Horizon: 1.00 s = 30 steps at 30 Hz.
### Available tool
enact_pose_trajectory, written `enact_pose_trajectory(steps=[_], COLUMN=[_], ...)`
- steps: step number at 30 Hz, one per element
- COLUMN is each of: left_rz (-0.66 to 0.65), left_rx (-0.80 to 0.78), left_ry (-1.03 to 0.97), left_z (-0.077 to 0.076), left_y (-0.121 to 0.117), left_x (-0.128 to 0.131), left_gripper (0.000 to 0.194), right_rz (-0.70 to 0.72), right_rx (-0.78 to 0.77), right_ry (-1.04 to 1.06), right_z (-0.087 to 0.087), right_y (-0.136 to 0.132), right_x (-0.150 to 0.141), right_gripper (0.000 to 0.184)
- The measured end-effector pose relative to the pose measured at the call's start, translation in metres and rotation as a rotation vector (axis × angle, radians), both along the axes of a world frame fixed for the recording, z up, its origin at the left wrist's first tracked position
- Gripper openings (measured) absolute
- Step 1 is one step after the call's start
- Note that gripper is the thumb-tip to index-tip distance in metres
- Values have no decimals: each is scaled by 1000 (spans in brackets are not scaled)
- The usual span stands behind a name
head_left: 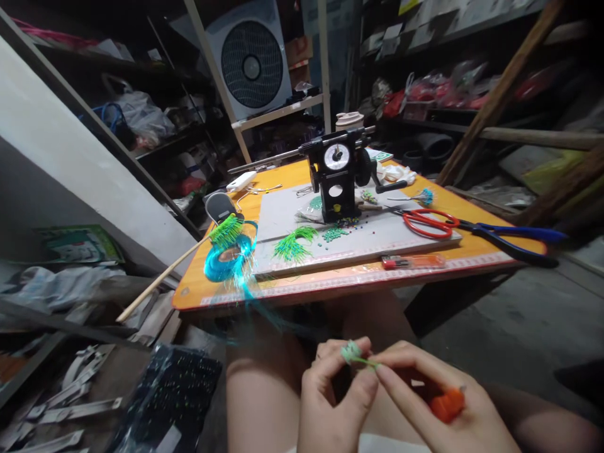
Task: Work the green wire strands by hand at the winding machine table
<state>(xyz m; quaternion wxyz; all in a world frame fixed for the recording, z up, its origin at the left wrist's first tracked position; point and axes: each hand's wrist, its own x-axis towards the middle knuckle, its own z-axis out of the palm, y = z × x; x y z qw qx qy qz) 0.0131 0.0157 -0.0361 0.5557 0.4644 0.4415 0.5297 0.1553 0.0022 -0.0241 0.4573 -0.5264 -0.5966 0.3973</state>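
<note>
Over my lap, my left hand (333, 393) is closed, pinching a small pale-green bead cluster (350, 352) with a short green strand (368, 362) leading from it. My right hand (438, 384) meets it from the right, thumb and finger pinched on the strand's end. Tucked in the right palm is an orange object (447, 404), probably a lighter, partly covered by the fingers. On the board (340, 255) ahead lie a bunch of green strands with beaded tips (296, 244) and loose green beads (335, 234). A hank of blue line (229, 261) hangs over the table's front edge.
A black hand-cranked machine (337, 176) stands on the board. Red-handled scissors (429, 223), blue-and-black pliers (514, 242) and an orange lighter (413, 261) lie at right. A wooden stick (165, 277) juts past the table's left edge. A fan (252, 56) stands behind.
</note>
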Motion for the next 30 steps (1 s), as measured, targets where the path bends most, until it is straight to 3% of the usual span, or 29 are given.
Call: enact_pose_trajectory(steps=[2,4,6,12,15,19,23,27,30], left_rz=[42,54,60,173,180,205,229,224,224], left_rx=[61,78,103,242,345,493,558,603,665], left_ry=[194,292,329,433,478,624,767,992,1133], left_z=[-1,0,1,6,9,15,22,30,32], left_y=[2,4,6,16,25,41,58,76,86], left_x=[2,4,7,9,6,-4,-19,-35,-42], left_gripper=[29,17,8,14,13,18,19,13,16], right_rz=[-46,-69,-100,-280,-311,-272,-248,-260,-241], right_rx=[-88,-143,-174,-209,-126,171,426,576,662], right_ry=[149,236,303,445,279,-99,-340,-499,-598], right_z=[1,2,2,-11,-15,-16,-17,-21,-35], right_y=[2,4,4,10,20,39,61,79,88], right_x=[5,7,8,20,31,38,33,25,31], right_gripper=[23,25,26,29,29,13,5,13,21])
